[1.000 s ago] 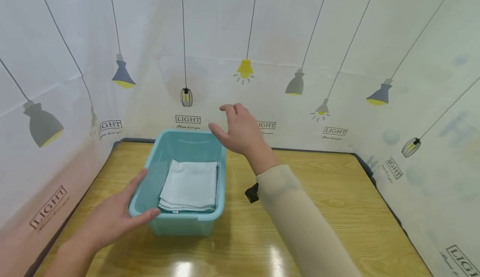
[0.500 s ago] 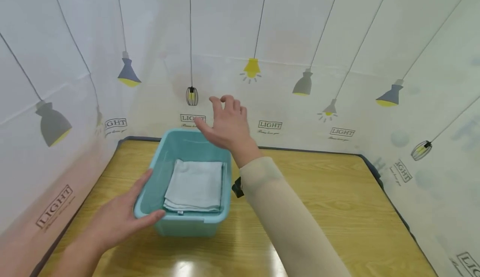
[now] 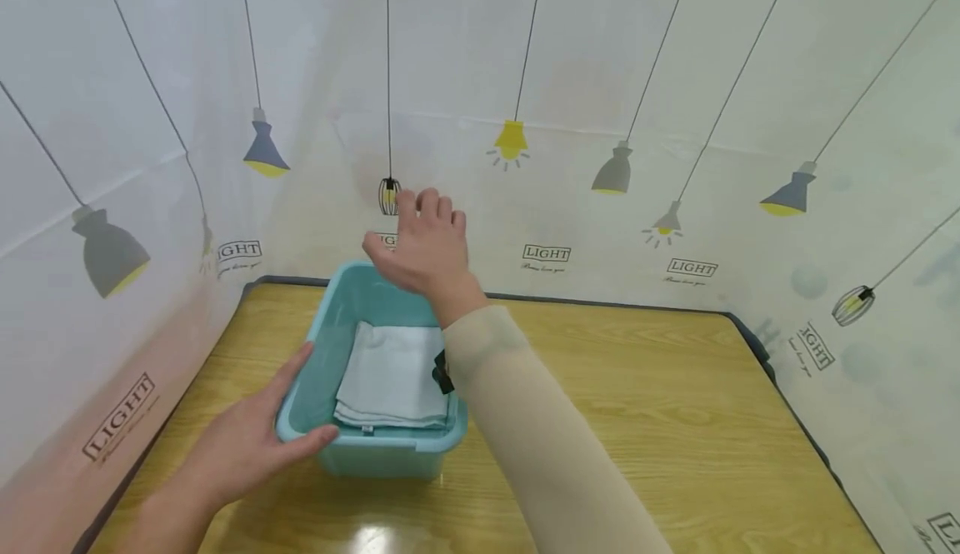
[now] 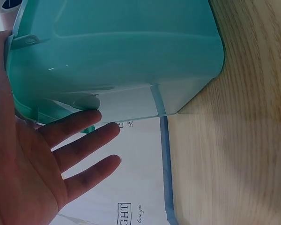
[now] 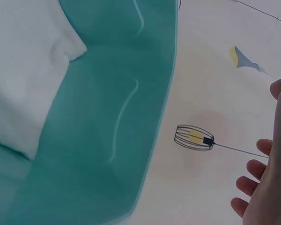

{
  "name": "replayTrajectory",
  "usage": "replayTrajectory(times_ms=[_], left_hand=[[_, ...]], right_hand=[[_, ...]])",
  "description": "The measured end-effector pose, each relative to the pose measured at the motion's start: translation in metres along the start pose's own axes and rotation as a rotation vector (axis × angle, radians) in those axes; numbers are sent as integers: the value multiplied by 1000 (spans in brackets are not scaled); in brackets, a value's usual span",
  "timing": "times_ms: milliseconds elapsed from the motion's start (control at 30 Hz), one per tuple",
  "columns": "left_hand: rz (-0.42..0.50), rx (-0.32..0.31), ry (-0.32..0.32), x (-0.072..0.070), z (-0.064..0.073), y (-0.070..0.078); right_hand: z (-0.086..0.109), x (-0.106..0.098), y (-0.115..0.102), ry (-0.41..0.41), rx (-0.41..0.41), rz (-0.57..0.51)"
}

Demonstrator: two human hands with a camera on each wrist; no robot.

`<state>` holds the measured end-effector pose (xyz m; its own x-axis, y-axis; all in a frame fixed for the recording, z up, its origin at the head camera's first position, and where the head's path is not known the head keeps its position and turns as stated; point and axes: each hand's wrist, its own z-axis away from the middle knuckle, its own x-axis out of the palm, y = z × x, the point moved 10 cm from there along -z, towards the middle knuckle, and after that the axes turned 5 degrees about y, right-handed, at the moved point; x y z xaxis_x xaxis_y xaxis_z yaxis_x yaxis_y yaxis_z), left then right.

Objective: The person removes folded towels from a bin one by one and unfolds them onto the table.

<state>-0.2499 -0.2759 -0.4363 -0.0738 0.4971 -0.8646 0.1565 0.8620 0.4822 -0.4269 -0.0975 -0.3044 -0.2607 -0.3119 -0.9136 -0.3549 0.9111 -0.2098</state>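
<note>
Only the left wrist view shows three spread fingers [image 4: 86, 146] of the left hand [image 4: 28, 173], at 8 o'clock on the bin [image 3: 382, 461]; folded cloth [image 3: 390, 375] lies inside, the right hand [image 3: 429, 252] loosely bent near 1 o'clock.

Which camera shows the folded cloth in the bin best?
The head view: nearly all of the folded cloth shows inside the blue bin, with a small black device overlapping its right edge. The right wrist view has just part, cut off by the frame; the left wrist view shows the bin's outside, no cloth.
</note>
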Motion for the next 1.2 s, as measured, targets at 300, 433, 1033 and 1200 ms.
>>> replayTrajectory(times_ms=[300, 433, 1033, 1200], left_hand=[[5, -3, -9, 3, 0, 0], [6, -1, -9, 4, 0, 1], [-18, -18, -2, 2, 3, -2], [-23, -21, -7, 2, 2, -1]], right_hand=[[2, 31, -20, -73, 7, 45], [5, 48, -21, -94, 11, 56], [30, 111, -21, -219, -60, 149], [34, 117, -25, -227, -98, 151]])
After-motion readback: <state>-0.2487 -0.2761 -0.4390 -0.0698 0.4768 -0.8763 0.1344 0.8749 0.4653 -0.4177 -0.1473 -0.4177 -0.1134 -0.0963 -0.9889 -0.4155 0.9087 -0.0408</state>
